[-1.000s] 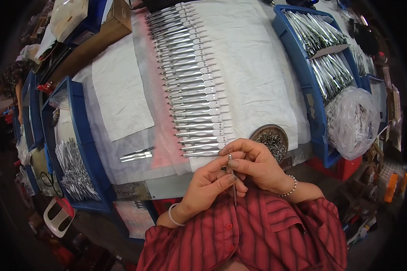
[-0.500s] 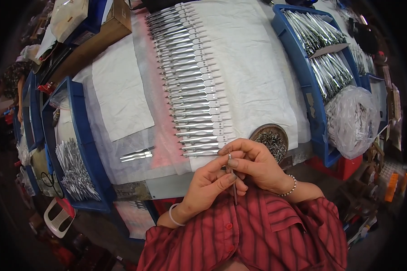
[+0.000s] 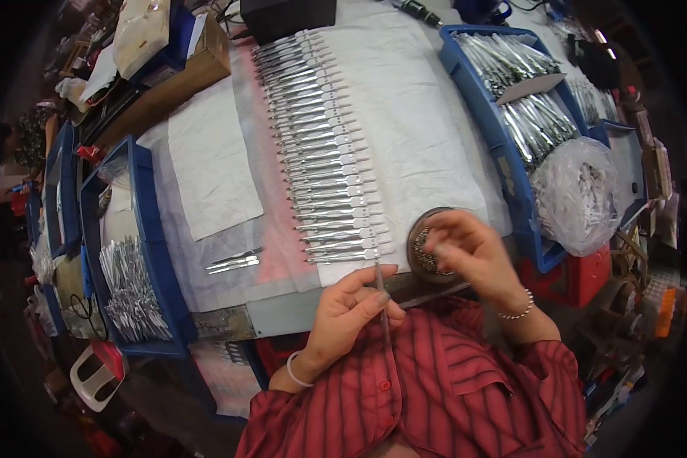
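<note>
My left hand (image 3: 351,311) pinches a slim metal rod-like piece (image 3: 381,281) between thumb and fingers, held upright in front of the striped shirt. Over a round bowl (image 3: 414,263) of small metal parts (image 3: 426,258) hovers my right hand (image 3: 473,256), its thumb and fingers apart and slightly blurred; nothing can be seen in it. Just beyond my left hand, a long row of slender silver metal instruments (image 3: 328,172) lies side by side on the white cloth, running toward the far edge.
Blue bins of metal pieces stand at the right (image 3: 538,248) and left (image 3: 149,252). A clear plastic bag (image 3: 576,195) of parts lies in the right one. Tweezers-like pieces (image 3: 233,262) rest near a white sheet (image 3: 214,160). A black box (image 3: 290,17) sits at the far end.
My right hand has let go of the slim metal piece and moved right, over the bowl. My left hand keeps the piece. The view has shifted slightly.
</note>
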